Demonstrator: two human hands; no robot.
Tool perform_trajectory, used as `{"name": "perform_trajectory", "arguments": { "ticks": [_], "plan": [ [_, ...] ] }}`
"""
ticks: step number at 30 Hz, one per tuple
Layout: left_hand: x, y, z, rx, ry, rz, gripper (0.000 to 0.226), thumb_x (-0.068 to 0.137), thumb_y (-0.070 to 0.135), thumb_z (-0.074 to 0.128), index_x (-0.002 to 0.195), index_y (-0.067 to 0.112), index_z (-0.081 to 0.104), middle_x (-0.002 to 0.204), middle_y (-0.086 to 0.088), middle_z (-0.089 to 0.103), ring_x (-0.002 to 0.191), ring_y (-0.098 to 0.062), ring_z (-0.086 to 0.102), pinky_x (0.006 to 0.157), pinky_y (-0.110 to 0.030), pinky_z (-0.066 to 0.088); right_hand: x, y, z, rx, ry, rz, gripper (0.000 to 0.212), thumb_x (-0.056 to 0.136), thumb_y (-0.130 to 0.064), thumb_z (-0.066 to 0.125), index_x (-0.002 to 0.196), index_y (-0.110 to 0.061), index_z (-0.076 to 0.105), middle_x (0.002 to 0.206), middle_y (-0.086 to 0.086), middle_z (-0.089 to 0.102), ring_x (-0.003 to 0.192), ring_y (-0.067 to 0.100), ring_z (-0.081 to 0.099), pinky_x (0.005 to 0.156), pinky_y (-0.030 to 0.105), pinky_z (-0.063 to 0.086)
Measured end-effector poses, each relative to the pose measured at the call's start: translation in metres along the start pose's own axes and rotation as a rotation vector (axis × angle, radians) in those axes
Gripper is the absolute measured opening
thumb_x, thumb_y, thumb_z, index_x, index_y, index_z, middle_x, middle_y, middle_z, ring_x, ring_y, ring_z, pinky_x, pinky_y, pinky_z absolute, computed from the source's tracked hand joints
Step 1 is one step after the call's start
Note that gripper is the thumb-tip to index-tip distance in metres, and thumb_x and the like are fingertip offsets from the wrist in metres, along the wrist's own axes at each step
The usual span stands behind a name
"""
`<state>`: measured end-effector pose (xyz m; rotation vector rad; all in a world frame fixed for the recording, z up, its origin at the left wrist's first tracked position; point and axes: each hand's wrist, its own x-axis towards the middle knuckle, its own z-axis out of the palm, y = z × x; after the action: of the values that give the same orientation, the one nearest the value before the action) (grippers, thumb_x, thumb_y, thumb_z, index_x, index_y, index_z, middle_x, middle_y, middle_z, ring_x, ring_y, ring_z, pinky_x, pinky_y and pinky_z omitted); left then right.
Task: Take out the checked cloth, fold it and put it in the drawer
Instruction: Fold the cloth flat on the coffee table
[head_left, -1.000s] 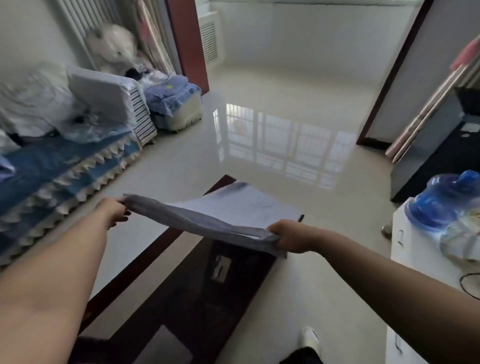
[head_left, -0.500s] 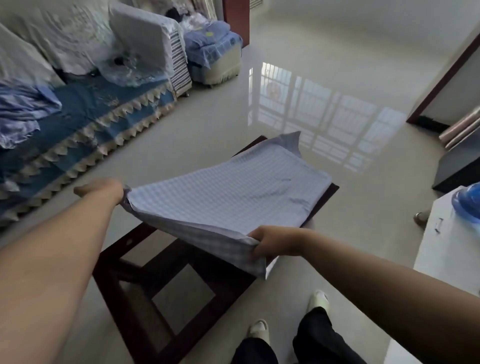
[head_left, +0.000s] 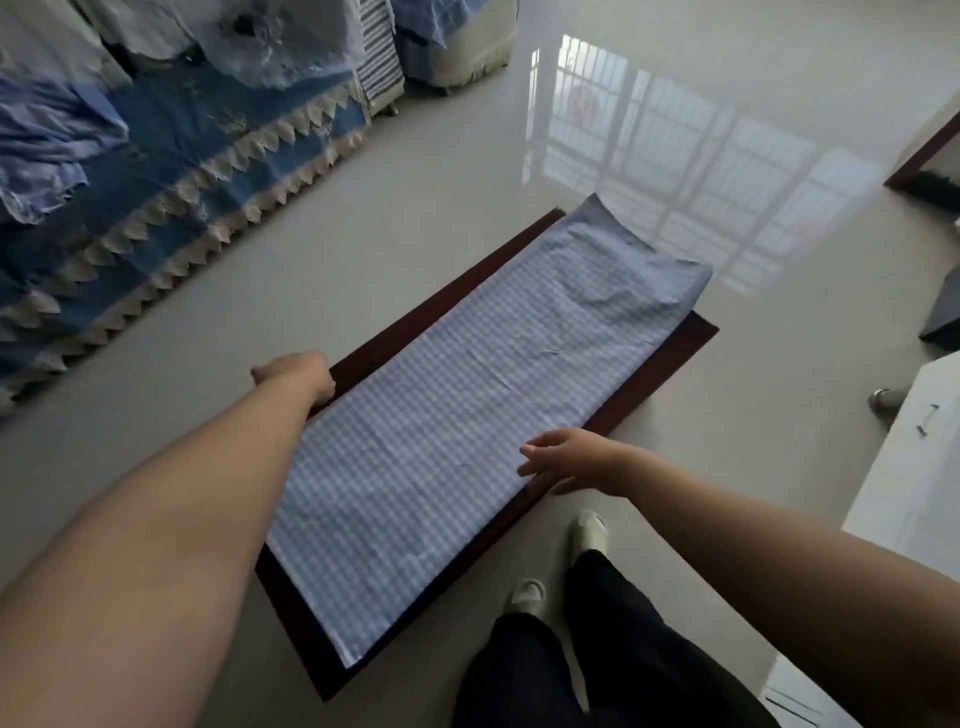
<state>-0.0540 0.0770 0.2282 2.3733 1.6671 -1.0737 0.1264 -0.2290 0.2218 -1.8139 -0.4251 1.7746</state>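
The checked cloth (head_left: 467, 431), pale blue and white, lies folded into a long strip flat on a low dark wooden table (head_left: 670, 364). Its far end hangs a little over the table's far edge. My left hand (head_left: 296, 376) is curled at the cloth's left edge, about halfway along, and its fingers are hidden. My right hand (head_left: 566, 460) rests on the cloth's right edge with the fingers apart and nothing gripped.
A sofa with a blue cover (head_left: 171, 171) and heaped bedding runs along the left. A white cabinet (head_left: 904, 483) with a small handle stands at the right. My feet in pale slippers (head_left: 587, 535) stand beside the table's near right side on a glossy floor.
The cloth has come down from mid-air and now lies spread flat on the table. My right hand has let go of its edge and opened. The camera has tilted downward.
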Motion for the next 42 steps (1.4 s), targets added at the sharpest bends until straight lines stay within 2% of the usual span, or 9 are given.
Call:
{"name": "perform_trajectory", "arguments": {
  "ticks": [10,15,22,26,29,33,36,40,42],
  "plan": [
    [0.058,0.132,-0.019,-0.225,0.047,0.182,0.036,0.093,0.043,0.046,0.125,0.028,0.054,0.128,-0.002,0.058,0.118,-0.027,0.054,0.098,-0.04,0.039,0.083,0.026,-0.082,0.569,0.369,0.12,0.031,0.092,-0.01,0.057,0.121,-0.003,0.056,0.097,0.008,0.066,0.078,0.019,0.064,0.071,0.031,0.053],
    [0.121,0.189,0.006,-0.393,0.063,0.178,0.031,0.094,0.036,0.049,0.119,0.02,0.059,0.124,-0.006,0.061,0.111,-0.029,0.057,0.085,-0.035,0.046,0.154,0.051,-0.117,0.792,0.518,0.229,0.018,0.09,-0.007,0.057,0.109,-0.006,0.06,0.121,0.015,0.06,0.088,0.023,0.062,0.057,0.026,0.047],
    [0.219,0.256,0.069,-0.292,0.032,0.179,0.059,0.093,0.039,0.051,0.145,0.016,0.036,0.151,-0.008,0.036,0.136,-0.031,0.035,0.104,-0.043,0.039,0.263,0.097,-0.131,0.889,0.66,0.352,0.04,0.089,-0.004,0.06,0.126,0.002,0.045,0.131,0.018,0.049,0.097,0.026,0.05,0.056,0.028,0.047],
    [0.273,0.282,0.093,-0.314,0.004,0.17,0.078,0.09,0.048,0.054,0.15,0.009,0.023,0.156,-0.012,0.022,0.139,-0.035,0.031,0.108,-0.047,0.035,0.312,0.121,-0.125,0.962,0.708,0.392,0.056,0.083,-0.012,0.068,0.131,-0.001,0.041,0.131,0.015,0.051,0.102,0.028,0.056,0.066,0.035,0.049],
    [0.308,0.294,0.104,-0.427,0.002,0.157,0.083,0.092,0.048,0.052,0.152,0.008,0.011,0.161,-0.008,0.007,0.143,-0.035,0.024,0.113,-0.047,0.028,0.338,0.137,-0.124,0.992,0.722,0.394,0.049,0.083,-0.015,0.068,0.125,0.001,0.048,0.121,0.014,0.056,0.093,0.026,0.056,0.061,0.032,0.047],
    [0.344,0.303,0.107,-0.517,-0.005,0.092,0.083,0.094,0.044,0.051,0.152,0.004,0.008,0.159,-0.013,0.007,0.142,-0.037,0.025,0.114,-0.046,0.027,0.353,0.149,-0.124,0.997,0.722,0.407,0.039,0.085,-0.013,0.067,0.118,0.003,0.054,0.116,0.015,0.059,0.09,0.026,0.053,0.076,0.034,0.041],
    [0.354,0.308,0.103,-0.582,0.012,-0.011,0.074,0.094,0.039,0.053,0.146,-0.001,0.019,0.15,-0.02,0.019,0.129,-0.042,0.042,0.105,-0.045,0.038,0.355,0.154,-0.123,1.059,0.692,0.398,0.023,0.086,-0.012,0.066,0.106,-0.004,0.056,0.111,0.012,0.061,0.091,0.027,0.058,0.073,0.036,0.05],
    [0.365,0.306,0.095,-0.812,0.013,-0.118,0.058,0.099,0.037,0.045,0.138,-0.006,0.036,0.138,-0.025,0.044,0.109,-0.031,0.062,0.078,-0.034,0.05,0.347,0.155,-0.123,1.133,0.639,0.357,0.018,0.089,-0.014,0.063,0.104,-0.008,0.056,0.1,0.007,0.062,0.084,0.021,0.06,0.056,0.027,0.049],
    [0.366,0.302,0.092,-0.891,-0.018,-0.085,0.051,0.101,0.033,0.043,0.133,-0.007,0.045,0.127,-0.025,0.055,0.072,-0.022,0.074,0.058,-0.031,0.055,0.338,0.157,-0.123,1.175,0.646,0.364,0.02,0.088,-0.012,0.064,0.105,-0.006,0.056,0.09,0.006,0.06,0.073,0.018,0.057,0.046,0.024,0.049]
  ]
}}
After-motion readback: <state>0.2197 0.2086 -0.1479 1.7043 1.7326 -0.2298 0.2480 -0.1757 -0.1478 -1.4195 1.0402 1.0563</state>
